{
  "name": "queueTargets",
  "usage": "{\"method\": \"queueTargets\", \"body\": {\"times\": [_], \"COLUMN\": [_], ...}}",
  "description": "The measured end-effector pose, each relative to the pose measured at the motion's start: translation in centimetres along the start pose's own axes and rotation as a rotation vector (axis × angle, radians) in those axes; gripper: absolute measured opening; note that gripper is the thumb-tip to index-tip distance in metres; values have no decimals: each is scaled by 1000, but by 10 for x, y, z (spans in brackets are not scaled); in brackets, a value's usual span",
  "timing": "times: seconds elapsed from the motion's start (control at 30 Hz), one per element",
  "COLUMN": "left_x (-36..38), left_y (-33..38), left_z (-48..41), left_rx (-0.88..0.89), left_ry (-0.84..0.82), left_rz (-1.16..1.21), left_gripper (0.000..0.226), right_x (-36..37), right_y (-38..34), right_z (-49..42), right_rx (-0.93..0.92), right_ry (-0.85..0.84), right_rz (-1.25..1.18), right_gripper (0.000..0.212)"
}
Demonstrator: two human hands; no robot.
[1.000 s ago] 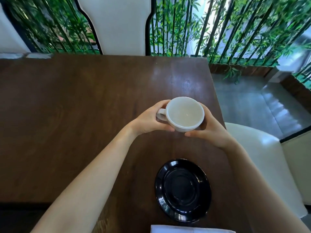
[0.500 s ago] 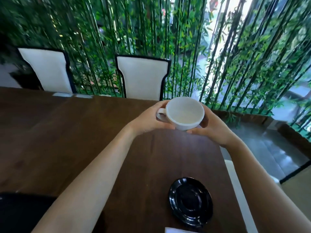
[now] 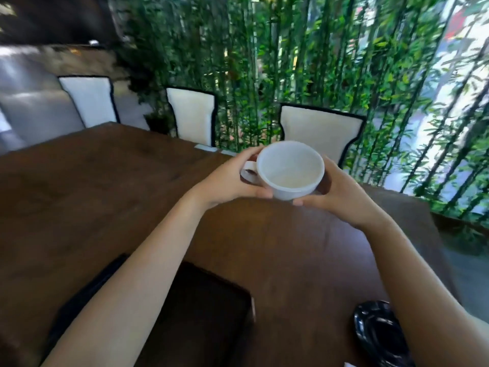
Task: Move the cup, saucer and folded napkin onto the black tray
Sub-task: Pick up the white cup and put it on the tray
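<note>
A white cup (image 3: 289, 170) is held in the air above the dark wooden table (image 3: 79, 197), its handle pointing left. My left hand (image 3: 230, 180) grips it at the handle side and my right hand (image 3: 341, 193) cups its right side. The cup looks empty. The black tray (image 3: 209, 316) lies on the table near me, partly under my left forearm. The glossy black saucer (image 3: 378, 332) sits at the lower right, partly hidden by my right forearm. A white corner of the folded napkin (image 3: 349, 364) peeks in at the bottom edge.
Three white chairs with black trim (image 3: 320, 131) stand along the table's far side, backed by a wall of green bamboo (image 3: 304, 62). The table's right edge drops to a grey floor (image 3: 471, 274).
The view has swung left and up, bringing the black tray into sight near me. The saucer has slid toward the lower right corner. Both hands still hold the cup aloft.
</note>
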State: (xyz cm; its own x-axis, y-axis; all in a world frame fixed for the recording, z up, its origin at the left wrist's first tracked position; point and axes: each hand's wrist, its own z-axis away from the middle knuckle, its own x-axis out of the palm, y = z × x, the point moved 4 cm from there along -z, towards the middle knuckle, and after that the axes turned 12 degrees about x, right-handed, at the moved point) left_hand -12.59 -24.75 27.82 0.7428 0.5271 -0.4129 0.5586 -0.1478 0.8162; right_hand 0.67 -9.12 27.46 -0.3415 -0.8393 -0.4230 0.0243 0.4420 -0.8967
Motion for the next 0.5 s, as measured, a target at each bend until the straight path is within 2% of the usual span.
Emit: {"method": "queueTargets", "body": {"times": [0.13, 0.27, 0.5], "left_x": [-52, -92, -116], "left_y": [-18, -52, -141], "left_z": [62, 124, 220], "left_rx": [-82, -210, -443], "left_ry": [78, 139, 187], "left_rz": [-43, -82, -51], "left_gripper": [83, 73, 69], "right_x": [78, 158, 279], "right_y": [-4, 6, 62], "right_z": [-28, -45, -57], "right_rx": [-25, -13, 111], "right_ry": [-103, -249, -498], "right_rz": [-1, -20, -85], "right_gripper": [100, 89, 92]}}
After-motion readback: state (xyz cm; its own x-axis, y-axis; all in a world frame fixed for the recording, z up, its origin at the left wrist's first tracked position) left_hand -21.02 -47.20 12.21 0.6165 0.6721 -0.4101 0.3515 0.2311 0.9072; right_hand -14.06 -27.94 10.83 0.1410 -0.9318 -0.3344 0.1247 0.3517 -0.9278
